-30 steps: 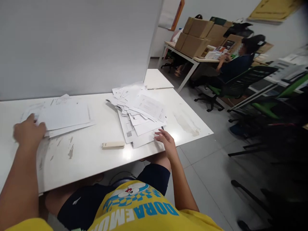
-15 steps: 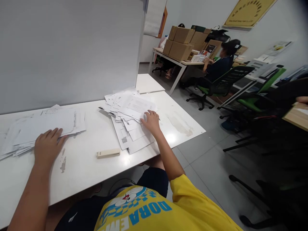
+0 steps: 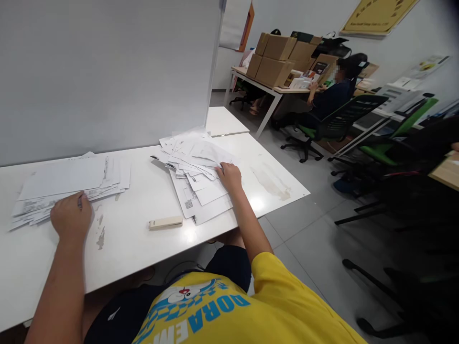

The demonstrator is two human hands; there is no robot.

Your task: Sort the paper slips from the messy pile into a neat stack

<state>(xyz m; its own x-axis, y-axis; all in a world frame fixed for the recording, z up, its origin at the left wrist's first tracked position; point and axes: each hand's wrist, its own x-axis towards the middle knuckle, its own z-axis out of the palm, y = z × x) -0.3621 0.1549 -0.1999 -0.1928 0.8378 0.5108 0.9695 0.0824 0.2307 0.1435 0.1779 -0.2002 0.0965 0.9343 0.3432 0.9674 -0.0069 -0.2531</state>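
My left hand (image 3: 71, 217) rests at the near edge of a flat stack of white papers (image 3: 68, 184) on the left of the white table (image 3: 125, 243); its fingers are curled against the lowest sheets. My right hand (image 3: 229, 176) lies on a loose, fanned pile of printed papers (image 3: 195, 169) in the middle of the table. Its fingertips are tucked under the edge of the top sheets, pinching them. A small beige oblong object (image 3: 165, 222) sits between the two piles, near the table's front edge.
A grey partition (image 3: 107, 71) stands along the table's back. A second white tabletop (image 3: 224, 122) lies behind the pile. At the back right a seated person (image 3: 333, 93) works at a desk with cardboard boxes (image 3: 276, 57). Green office chairs (image 3: 344, 119) fill the right.
My right hand moved from the table's front edge up onto the loose pile and took hold of its top sheets. My left hand slid along the left stack and curled its fingers.
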